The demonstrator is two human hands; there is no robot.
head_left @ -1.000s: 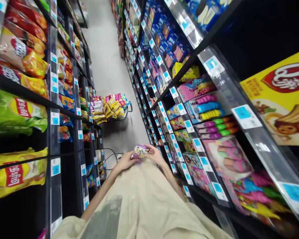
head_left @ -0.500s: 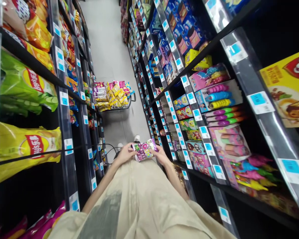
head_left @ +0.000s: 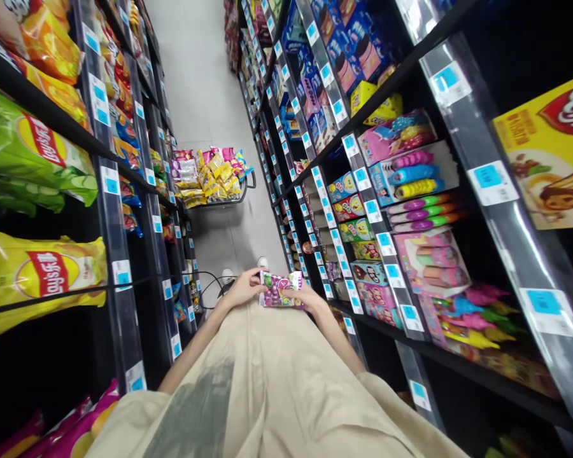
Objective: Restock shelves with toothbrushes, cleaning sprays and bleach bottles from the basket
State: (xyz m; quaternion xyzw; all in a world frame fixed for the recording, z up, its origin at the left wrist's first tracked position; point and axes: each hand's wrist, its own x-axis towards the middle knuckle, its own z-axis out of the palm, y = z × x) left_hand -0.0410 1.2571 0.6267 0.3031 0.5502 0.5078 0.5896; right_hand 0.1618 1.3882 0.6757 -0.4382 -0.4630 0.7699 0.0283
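Note:
Between my two hands, in front of my body, is a small purple and white candy bag (head_left: 277, 294) with grapes printed on it. My left hand (head_left: 246, 287) is closed on the bag's left edge. Its right side is gripped by my right hand (head_left: 306, 295), with fingers lying across the front. The bag's lettering is partly covered by those fingers. Beyond my hands, a cart (head_left: 229, 203) stands on the floor, heaped with yellow, pink and silver snack bags (head_left: 214, 178).
Shelves with chip bags (head_left: 42, 267) line the left side close by. On the right, shelves hold candy boxes (head_left: 356, 229), tube-shaped sweets (head_left: 417, 178) and a yellow box (head_left: 549, 152). A dark cable (head_left: 214, 275) loops near my left hand. Grey floor (head_left: 191, 83) runs down the aisle.
My right hand has slid further over the front of the candy bag, covering more of it. The bag is now more level. The view has shifted slightly.

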